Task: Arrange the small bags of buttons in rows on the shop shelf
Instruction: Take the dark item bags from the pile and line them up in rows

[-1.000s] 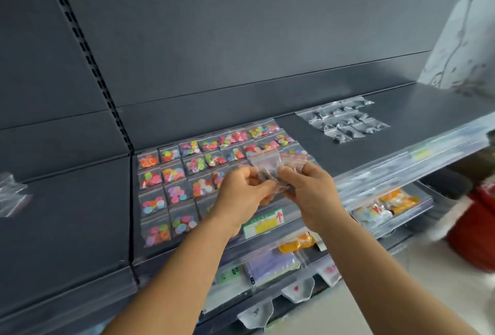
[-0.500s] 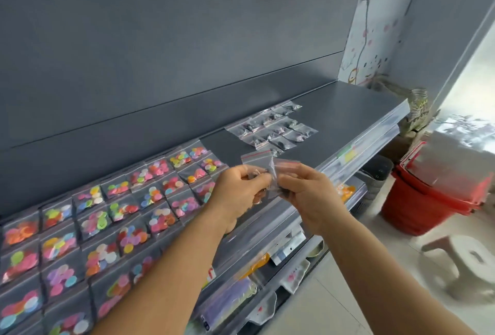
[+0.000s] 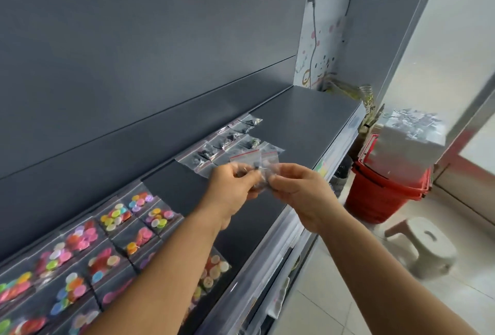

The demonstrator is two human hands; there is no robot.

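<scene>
Red stacked baskets (image 3: 383, 195) on the tiled floor, pale plastic stool (image 3: 426, 246) just beside.

A dark grey back panel (image 3: 134, 40) fills the view from nine to twelve o'clock. At three o'clock, stacked red baskets (image 3: 385, 192) and a pale plastic stool (image 3: 426, 246) stand on a light tiled floor (image 3: 334, 305), daylit.

The long dark-grey metal shelf (image 3: 302, 117) looked matt and smooth. The small clear plastic zip bags of coloured buttons (image 3: 115, 230) gleamed glossy (crinkled too), as did the red plastic baskets (image 3: 385, 195).
</scene>
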